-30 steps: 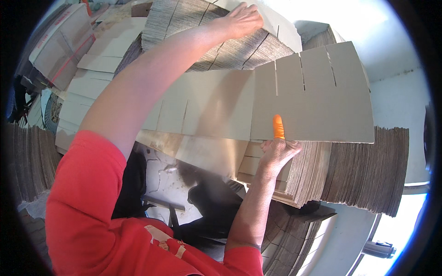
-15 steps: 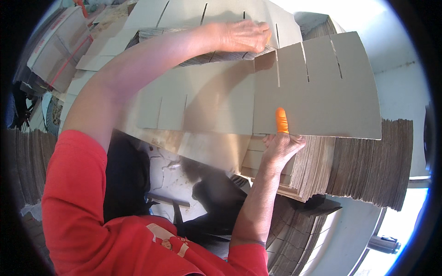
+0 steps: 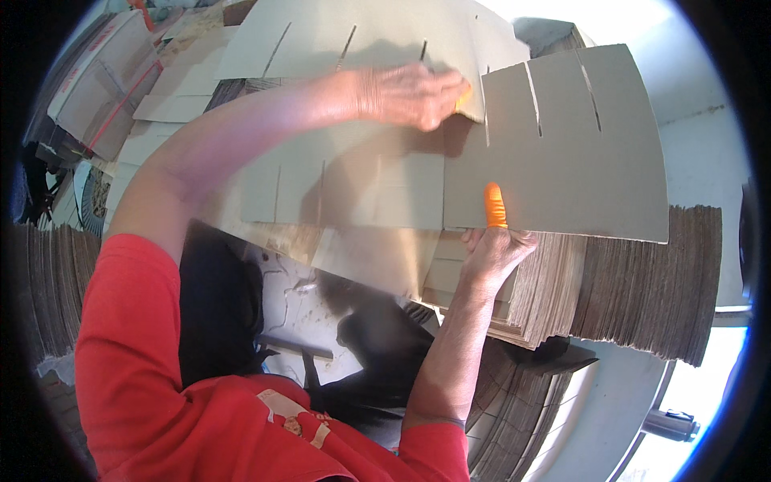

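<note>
**Slotted sheet (image 3: 582,181) pinched in your right hand (image 3: 491,253)**

The slotted sheet is off the right end of the table (image 3: 283,236), over the stacks there, with its slots cut in from the far edge. Your right hand grips the plain near edge, thumb on top in an orange finger cot (image 3: 495,206), fingers curled below and partly hidden. The sheet spreads forward of that hand and to both sides of it.

It looks like light, fairly stiff board, dry rather than slippery; I'd expect it to bend or tear first at the slots. The uncut near edge seems the sound place to hold it.

Your left hand (image 3: 414,96) is just beyond the sheet's left edge, fingers drawn together on the near right corner of a far sheet (image 3: 385,36), also slotted. Its fingertips are partly hidden.

Between your hands, a flat sheet (image 3: 381,197) lies along the table's near edge, its right end meeting the slotted sheet; I cannot tell which overlaps. Below your right hand sits a pale stack (image 3: 550,285), with a brown-edged stack (image 3: 650,289) to its right.
</note>
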The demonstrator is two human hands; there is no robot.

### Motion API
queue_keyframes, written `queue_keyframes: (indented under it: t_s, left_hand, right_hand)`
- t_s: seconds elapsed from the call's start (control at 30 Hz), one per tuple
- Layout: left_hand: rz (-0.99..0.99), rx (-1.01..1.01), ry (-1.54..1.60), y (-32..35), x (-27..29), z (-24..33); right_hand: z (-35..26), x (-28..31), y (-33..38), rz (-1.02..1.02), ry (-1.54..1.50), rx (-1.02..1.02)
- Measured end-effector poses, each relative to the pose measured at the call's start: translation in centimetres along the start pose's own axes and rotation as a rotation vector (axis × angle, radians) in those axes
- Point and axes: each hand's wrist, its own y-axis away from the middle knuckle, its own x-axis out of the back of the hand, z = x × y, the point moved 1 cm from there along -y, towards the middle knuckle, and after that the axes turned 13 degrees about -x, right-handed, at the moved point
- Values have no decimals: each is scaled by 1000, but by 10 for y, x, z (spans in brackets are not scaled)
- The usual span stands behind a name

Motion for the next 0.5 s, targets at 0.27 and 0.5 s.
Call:
queue_keyframes:
  t_s: [0.27, 0.5]
  left_hand:
    - [-56, -86, 96, -12, 38, 38]
    - [-30, 59, 314, -32, 79, 115]
  right_hand:
    - [-25, 28, -8, -142, 154, 176]
    - [-22, 4, 7, 7, 221, 163]
